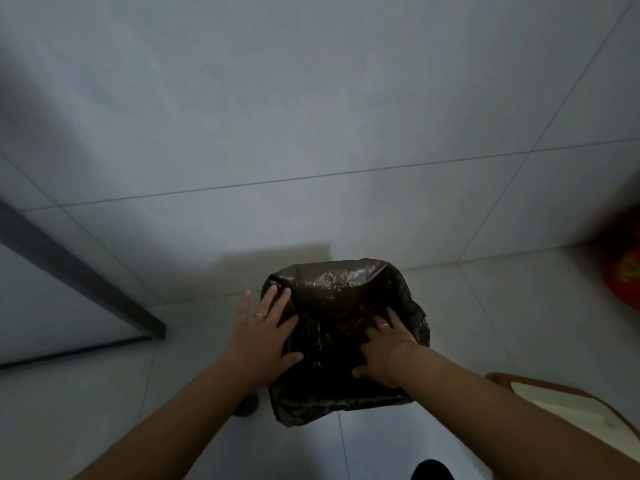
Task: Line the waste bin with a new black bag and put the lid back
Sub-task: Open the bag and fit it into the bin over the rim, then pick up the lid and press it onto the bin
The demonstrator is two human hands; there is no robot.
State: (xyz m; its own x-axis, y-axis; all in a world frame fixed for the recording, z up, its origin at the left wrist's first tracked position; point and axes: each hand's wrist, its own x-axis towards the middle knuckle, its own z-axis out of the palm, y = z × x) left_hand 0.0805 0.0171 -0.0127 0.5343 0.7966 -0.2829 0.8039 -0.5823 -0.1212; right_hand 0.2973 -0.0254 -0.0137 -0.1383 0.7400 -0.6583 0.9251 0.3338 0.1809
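A black bag is draped over the waste bin on the tiled floor and hides the bin's rim and walls. My left hand lies flat on the bag's left side with its fingers spread. My right hand presses on the bag's right side, fingers spread and curled into the plastic. Each hand wears a ring. A brown and cream lid lies on the floor at the lower right, partly behind my right forearm.
A tiled wall rises just behind the bin. A dark door frame runs along the left. A red object sits at the right edge. A small dark pedal shows at the bin's lower left.
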